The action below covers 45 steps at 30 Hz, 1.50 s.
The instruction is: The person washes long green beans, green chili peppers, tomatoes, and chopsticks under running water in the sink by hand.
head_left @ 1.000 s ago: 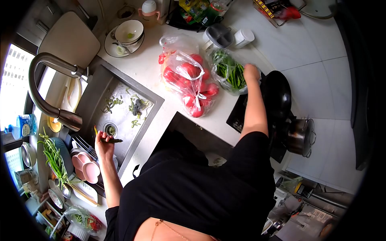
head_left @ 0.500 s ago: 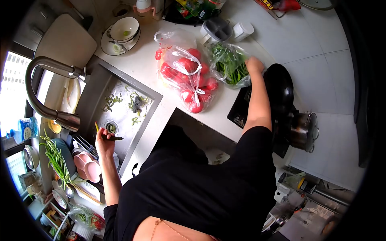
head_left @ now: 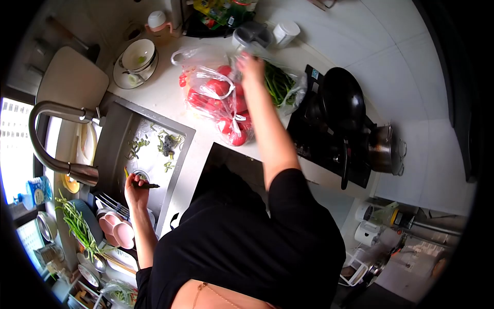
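Note:
Over the sink (head_left: 180,149), my left hand (head_left: 138,191) is closed on a small dark-handled peeler or knife (head_left: 149,185); a yellow piece sticks up beside its fingers. My right hand (head_left: 249,64) reaches across the counter to the left edge of the clear plastic bag of green beans or peppers (head_left: 278,82). It is blurred, and whether its fingers grip the plastic is unclear. Just left of it stand tied plastic bags of red tomatoes (head_left: 216,90). Green scraps (head_left: 167,144) lie in the sink near the drain.
A black wok (head_left: 342,98) and a steel pot (head_left: 383,149) stand on the stove at right. Stacked bowls (head_left: 138,55) sit behind the sink. Long green beans (head_left: 76,221) and pink dishes (head_left: 116,229) are at left. The curved faucet (head_left: 82,172) overhangs the sink.
My right hand has moved left from the right side of the green vegetable bag to its left side. My left hand keeps its hold. The view has shifted, showing more of the stove.

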{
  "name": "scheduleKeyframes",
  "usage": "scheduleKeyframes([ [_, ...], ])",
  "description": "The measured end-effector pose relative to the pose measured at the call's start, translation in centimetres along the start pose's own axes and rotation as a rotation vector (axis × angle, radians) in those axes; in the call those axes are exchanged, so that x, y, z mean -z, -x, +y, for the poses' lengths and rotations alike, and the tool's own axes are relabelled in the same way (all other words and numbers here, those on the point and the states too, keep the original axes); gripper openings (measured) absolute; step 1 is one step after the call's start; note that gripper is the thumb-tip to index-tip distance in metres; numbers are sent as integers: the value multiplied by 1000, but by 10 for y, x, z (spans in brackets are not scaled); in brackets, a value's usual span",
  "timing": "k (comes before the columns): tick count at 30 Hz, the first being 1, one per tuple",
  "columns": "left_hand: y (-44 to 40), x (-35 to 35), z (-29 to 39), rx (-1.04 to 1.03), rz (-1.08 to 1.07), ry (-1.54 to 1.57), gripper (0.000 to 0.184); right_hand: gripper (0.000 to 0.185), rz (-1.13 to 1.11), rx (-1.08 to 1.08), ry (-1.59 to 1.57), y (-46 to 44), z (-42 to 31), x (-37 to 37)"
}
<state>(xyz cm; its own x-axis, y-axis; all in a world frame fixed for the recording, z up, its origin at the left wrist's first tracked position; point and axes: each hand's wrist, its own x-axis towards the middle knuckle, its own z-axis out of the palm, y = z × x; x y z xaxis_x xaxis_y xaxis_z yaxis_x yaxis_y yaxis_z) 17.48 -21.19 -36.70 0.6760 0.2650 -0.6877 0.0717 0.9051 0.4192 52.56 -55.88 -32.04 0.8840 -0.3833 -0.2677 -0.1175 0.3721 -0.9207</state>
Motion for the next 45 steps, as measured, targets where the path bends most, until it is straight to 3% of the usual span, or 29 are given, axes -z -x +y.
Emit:
scheduleKeyframes([
  [6, 3, -19, 3, 10, -32, -45, 11, 14, 79, -48, -386, -32, 10, -52],
  [9, 1, -16, 3, 19, -38, -71, 11, 12, -77, -71, -157, -31, -9, -26],
  [11, 2, -12, 6, 22, -24, -51, 10, 12, -329, -142, 363, -33, -19, 17],
  [12, 1, -10, 7, 20, -15, -36, 10, 10, -351, -141, 522, -41, -14, 42],
  [13, 1, -9, 7, 11, -9, -37, 10, 10, -380, -5, 847, -73, 4, 78],
  [14, 2, -6, 8, 4, 3, -38, 10, 12, -263, 249, 1118, -82, 11, 112],
  [15, 4, -4, 9, -2, 16, -43, 9, 26, -143, 252, 1163, -100, 18, 147],
  [17, 5, -2, 9, 4, 22, -33, 11, 21, -79, 221, 1203, -92, 0, 181],
  [19, 4, -1, 10, 9, 30, -41, 11, 19, -10, 247, 1389, -54, -42, 170],
  [23, 1, -6, 11, 2, 11, -43, 9, 20, 227, 546, 1335, -43, -63, 169],
  [24, 2, -10, 12, -4, 13, -43, 9, 21, 165, 506, 1327, -51, -64, 179],
  [27, 3, -15, 12, -10, 10, -41, 10, 22, -179, -83, 1084, -59, -67, 195],
  [29, 1, -12, 13, -8, -8, -33, 10, 22, -288, -317, 1257, -61, -51, 203],
  [31, 1, -10, 12, -10, 6, -32, 10, 19, -381, -232, 1580, -61, -37, 209],
  [33, 2, -7, 12, -14, 15, -32, 11, 24, -269, 23, 1705, -52, -19, 216],
  [41, 3, -4, 10, -9, 25, -34, 11, 41, 329, 240, 1362, -32, 15, 202],
  [42, 3, -6, 10, -7, 25, -34, 11, 40, 362, 371, 1339, -40, 18, 207],
  [45, 4, -9, 11, -8, 20, -39, 11, 45, 132, 191, 1178, -57, -8, 213],
])
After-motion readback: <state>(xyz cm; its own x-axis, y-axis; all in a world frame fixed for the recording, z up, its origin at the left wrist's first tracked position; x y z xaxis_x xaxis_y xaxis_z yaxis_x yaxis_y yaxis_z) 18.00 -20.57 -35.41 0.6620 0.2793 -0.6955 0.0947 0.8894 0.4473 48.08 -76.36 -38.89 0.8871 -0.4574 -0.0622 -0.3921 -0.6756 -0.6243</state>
